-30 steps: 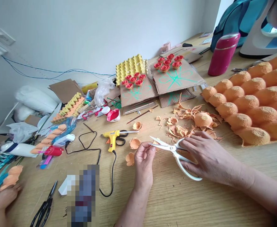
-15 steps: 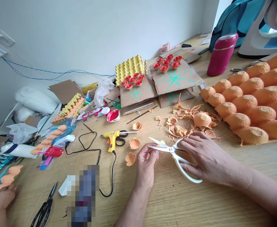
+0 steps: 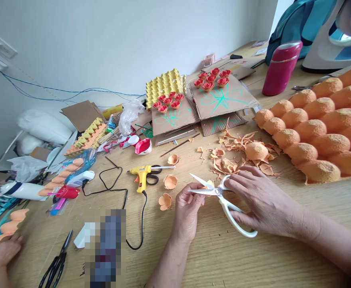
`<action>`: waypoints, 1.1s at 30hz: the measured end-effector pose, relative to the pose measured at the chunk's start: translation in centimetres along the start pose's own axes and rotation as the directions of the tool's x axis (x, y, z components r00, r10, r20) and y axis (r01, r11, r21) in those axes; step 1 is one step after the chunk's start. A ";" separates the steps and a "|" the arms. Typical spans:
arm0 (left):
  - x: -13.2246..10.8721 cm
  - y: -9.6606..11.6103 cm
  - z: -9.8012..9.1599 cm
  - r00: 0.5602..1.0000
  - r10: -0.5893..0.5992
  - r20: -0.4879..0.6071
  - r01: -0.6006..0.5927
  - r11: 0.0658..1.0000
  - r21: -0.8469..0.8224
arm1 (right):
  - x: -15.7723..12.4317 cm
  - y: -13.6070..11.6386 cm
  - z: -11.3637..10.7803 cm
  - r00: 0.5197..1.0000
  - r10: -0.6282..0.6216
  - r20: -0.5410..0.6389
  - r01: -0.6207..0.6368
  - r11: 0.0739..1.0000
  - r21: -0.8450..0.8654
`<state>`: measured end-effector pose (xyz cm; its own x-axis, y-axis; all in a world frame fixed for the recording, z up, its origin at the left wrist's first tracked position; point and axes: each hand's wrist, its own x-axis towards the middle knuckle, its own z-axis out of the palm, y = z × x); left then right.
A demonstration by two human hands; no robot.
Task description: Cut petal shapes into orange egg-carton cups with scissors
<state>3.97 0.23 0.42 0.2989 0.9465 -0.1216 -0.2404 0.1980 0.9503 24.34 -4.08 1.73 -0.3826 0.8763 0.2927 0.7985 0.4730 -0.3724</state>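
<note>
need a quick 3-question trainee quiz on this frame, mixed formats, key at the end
1. True or false: the right hand holds the white scissors with blades open.
2. What does the left hand pinch at the blades? A) orange scrap B) red flower C) black cord
3. Fill in: the glue gun on the table is ____.
Key: 1 true; 2 A; 3 yellow.

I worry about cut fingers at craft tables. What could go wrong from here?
The open blades of the white-handled scissors in the right hand sit close beside fingertips of the left hand, which pinches a small orange carton piece; closing them might nick a finger. The yellow glue gun has a black cord looping near the left forearm; it could snag.
</note>
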 end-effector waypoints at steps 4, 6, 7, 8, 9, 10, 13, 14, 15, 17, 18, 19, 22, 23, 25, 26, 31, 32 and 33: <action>0.1 0.0 0.1 1.000 -0.002 0.018 0.002 1.000 0.000 | 0.0 0.0 -0.2 1.000 0.009 0.002 -0.009 1.000 0.007; 0.1 0.0 0.0 1.000 -0.020 0.016 0.020 1.000 -0.012 | 0.0 -0.3 -0.3 1.000 0.024 0.004 -0.024 1.000 0.017; 0.1 0.0 -0.2 0.999 -0.033 0.000 0.033 0.999 -0.012 | 0.0 -0.5 -0.3 0.999 0.034 0.006 -0.034 0.999 0.027; 0.2 0.0 -0.3 0.999 -0.049 -0.014 0.049 0.999 -0.011 | 0.0 -0.7 -0.3 0.999 0.042 -0.003 -0.042 0.998 0.039; 0.3 0.0 -0.5 0.998 -0.052 -0.017 0.052 0.998 -0.024 | 0.1 -0.8 -0.2 0.999 0.042 0.001 -0.042 0.998 0.047; 0.4 -0.1 -0.8 0.998 -0.050 -0.028 0.049 0.998 -0.035 | 0.2 -0.8 0.0 0.999 0.047 -0.009 -0.046 0.998 0.045; 0.8 -0.1 -1.2 0.998 -0.059 0.001 0.059 0.998 -0.031 | 0.3 -0.6 0.7 0.997 0.066 -0.051 -0.064 0.997 0.040; 0.9 0.0 -1.3 0.998 -0.065 0.007 0.065 0.997 -0.030 | 0.3 -0.5 0.9 0.996 0.071 -0.062 -0.068 0.997 0.039; 0.8 0.1 -1.3 0.997 -0.072 0.010 0.072 0.997 -0.030 | 0.3 -0.5 1.1 0.996 0.072 -0.060 -0.069 0.997 0.045; 0.6 0.3 -1.2 0.996 -0.087 0.011 0.087 0.996 -0.029 | 0.2 -0.7 1.2 0.996 0.074 -0.053 -0.070 0.995 0.066; 0.5 0.4 -1.1 0.996 -0.089 0.011 0.089 0.995 -0.033 | 0.1 -0.9 1.2 0.996 0.074 -0.046 -0.070 0.994 0.082; 0.4 0.4 -1.0 0.996 -0.088 0.014 0.089 0.995 -0.037 | 0.0 -1.0 1.1 0.996 0.076 -0.040 -0.071 0.992 0.100; 0.4 0.2 -1.2 0.996 -0.065 0.062 0.069 0.996 -0.056 | -0.2 -1.4 1.0 0.996 0.084 -0.008 -0.082 0.984 0.155; 0.4 0.0 -1.3 0.994 -0.059 0.092 0.065 0.996 -0.060 | -0.3 -1.5 1.0 0.997 0.083 0.009 -0.083 0.981 0.173; 0.4 -0.1 -1.6 0.988 -0.049 0.146 0.059 0.996 -0.066 | -0.3 -1.6 1.1 0.996 0.083 0.024 -0.086 0.974 0.211; 0.4 -0.1 -1.8 0.985 -0.044 0.169 0.056 0.996 -0.066 | -0.3 -1.6 1.2 0.997 0.079 0.023 -0.083 0.969 0.232; 0.2 0.7 -1.8 0.973 -0.084 0.214 0.091 0.996 -0.020 | -0.1 -1.7 1.4 0.995 0.001 -0.102 0.022 0.974 0.227; 0.2 0.9 -1.7 0.970 -0.101 0.221 0.106 0.994 -0.014 | 0.0 -1.6 1.4 0.991 -0.020 -0.134 0.046 0.980 0.194; 0.3 1.1 -1.6 0.968 -0.106 0.229 0.111 0.994 -0.012 | 0.1 -1.4 1.4 0.986 -0.057 -0.158 0.082 0.984 0.158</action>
<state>2.27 1.11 0.98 0.5258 0.8368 -0.1526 -0.2166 0.3052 0.9273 22.54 -4.56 1.06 -0.3492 0.8225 0.4489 0.6810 0.5518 -0.4814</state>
